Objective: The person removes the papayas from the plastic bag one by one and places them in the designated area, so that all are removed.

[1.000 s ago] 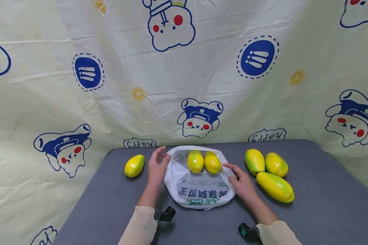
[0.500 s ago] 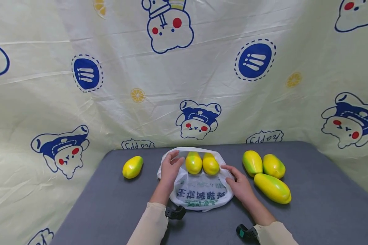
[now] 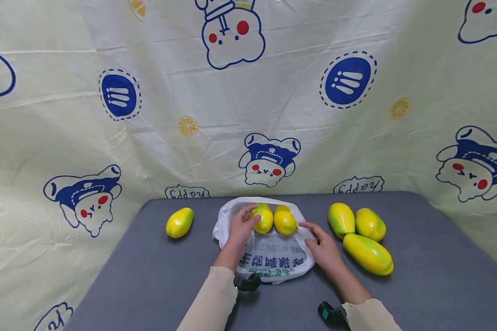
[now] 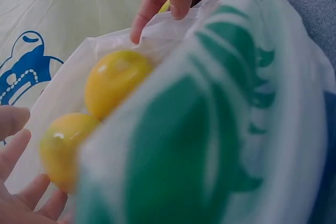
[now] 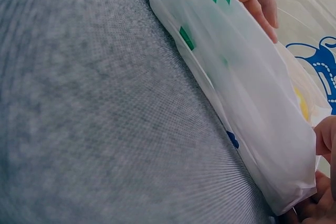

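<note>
A white plastic bag [image 3: 273, 250] with dark and green print lies on the table, its mouth spread wide. Inside it sit two yellow-green papayas, a left papaya [image 3: 266, 221] and a right papaya [image 3: 285, 221]. My left hand [image 3: 239, 230] reaches into the mouth, fingers spread, fingertips right at the left papaya. In the left wrist view those fingers [image 4: 34, 190] are parted beside the nearer fruit. At the bag's right rim, my right hand [image 3: 325, 248] holds the plastic between thumb and fingers. The right wrist view has its thumb [image 5: 325, 129] against the bag's edge.
Three more papayas [image 3: 367, 253] are grouped to the right of the bag. A single papaya [image 3: 180, 223] lies at the far left. Behind the grey table [image 3: 157, 285] hangs a printed pale curtain [image 3: 149, 151].
My left hand has moved from outside the bag's left rim rightward, over the rim and into the mouth, up to the left papaya. My right hand stays at the right rim.
</note>
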The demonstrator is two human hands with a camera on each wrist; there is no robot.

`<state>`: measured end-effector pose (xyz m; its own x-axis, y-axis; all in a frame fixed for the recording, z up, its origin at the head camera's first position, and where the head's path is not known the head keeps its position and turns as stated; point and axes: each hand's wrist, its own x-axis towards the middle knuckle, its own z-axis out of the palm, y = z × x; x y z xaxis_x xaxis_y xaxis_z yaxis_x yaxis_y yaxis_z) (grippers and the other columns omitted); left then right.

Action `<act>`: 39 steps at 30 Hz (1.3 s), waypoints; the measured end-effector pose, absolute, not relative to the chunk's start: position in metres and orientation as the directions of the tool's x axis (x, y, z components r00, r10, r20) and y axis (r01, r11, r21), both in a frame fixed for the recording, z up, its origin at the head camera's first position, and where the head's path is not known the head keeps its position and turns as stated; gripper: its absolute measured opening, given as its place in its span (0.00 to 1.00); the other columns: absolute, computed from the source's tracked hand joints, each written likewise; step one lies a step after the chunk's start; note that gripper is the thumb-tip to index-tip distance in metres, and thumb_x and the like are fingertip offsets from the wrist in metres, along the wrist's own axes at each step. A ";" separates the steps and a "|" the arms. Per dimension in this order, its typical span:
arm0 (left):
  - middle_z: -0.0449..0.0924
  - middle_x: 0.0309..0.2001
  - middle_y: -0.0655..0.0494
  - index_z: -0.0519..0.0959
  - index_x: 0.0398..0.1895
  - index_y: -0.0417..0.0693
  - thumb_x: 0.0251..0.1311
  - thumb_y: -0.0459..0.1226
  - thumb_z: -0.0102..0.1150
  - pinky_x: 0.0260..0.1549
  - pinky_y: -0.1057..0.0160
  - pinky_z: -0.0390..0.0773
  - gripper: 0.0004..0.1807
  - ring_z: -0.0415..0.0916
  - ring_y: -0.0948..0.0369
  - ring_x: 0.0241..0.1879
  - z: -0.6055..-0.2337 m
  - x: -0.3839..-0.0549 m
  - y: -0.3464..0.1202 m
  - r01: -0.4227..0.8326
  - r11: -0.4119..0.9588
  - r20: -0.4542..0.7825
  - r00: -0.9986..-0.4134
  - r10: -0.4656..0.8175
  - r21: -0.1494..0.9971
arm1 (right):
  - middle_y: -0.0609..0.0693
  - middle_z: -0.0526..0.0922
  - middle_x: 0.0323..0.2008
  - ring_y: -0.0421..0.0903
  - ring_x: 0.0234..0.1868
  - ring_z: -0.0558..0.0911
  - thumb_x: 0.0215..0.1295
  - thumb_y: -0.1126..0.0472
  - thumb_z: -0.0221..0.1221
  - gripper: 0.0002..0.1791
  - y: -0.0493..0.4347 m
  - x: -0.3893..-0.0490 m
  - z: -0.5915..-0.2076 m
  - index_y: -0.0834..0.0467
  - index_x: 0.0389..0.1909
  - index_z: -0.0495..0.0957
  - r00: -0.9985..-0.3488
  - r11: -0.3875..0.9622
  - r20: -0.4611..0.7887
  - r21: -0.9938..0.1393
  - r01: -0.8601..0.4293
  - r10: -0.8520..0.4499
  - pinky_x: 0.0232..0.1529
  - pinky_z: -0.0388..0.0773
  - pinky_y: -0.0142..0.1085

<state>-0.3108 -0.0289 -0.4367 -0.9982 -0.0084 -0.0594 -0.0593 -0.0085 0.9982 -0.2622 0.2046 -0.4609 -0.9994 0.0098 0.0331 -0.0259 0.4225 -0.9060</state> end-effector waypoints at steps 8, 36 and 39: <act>0.67 0.71 0.47 0.75 0.66 0.54 0.69 0.41 0.58 0.71 0.47 0.66 0.23 0.66 0.48 0.68 -0.442 -0.316 -0.021 -0.065 -0.025 -0.065 -0.998 0.019 0.998 | 0.57 0.62 0.75 0.58 0.76 0.59 0.72 0.66 0.47 0.25 0.205 -0.263 -0.455 0.52 0.69 0.69 -0.999 0.419 0.040 -0.907 -0.034 0.006 0.77 0.52 0.59; 0.69 0.68 0.49 0.74 0.61 0.56 0.60 0.32 0.66 0.67 0.43 0.69 0.26 0.67 0.47 0.64 -0.446 -0.314 -0.005 -0.085 0.034 -0.079 -0.984 -0.157 0.996 | 0.57 0.62 0.76 0.59 0.77 0.58 0.72 0.66 0.48 0.25 0.203 -0.263 -0.462 0.51 0.68 0.70 -0.999 0.444 0.045 -0.895 -0.040 0.000 0.76 0.53 0.60; 0.69 0.68 0.49 0.73 0.61 0.56 0.60 0.32 0.65 0.67 0.43 0.70 0.26 0.67 0.46 0.63 -0.446 -0.313 -0.005 -0.090 0.040 -0.083 -0.985 -0.153 0.995 | 0.57 0.63 0.76 0.59 0.78 0.58 0.72 0.66 0.48 0.25 0.204 -0.263 -0.462 0.51 0.68 0.70 -0.999 0.445 0.049 -0.895 -0.043 0.002 0.76 0.53 0.60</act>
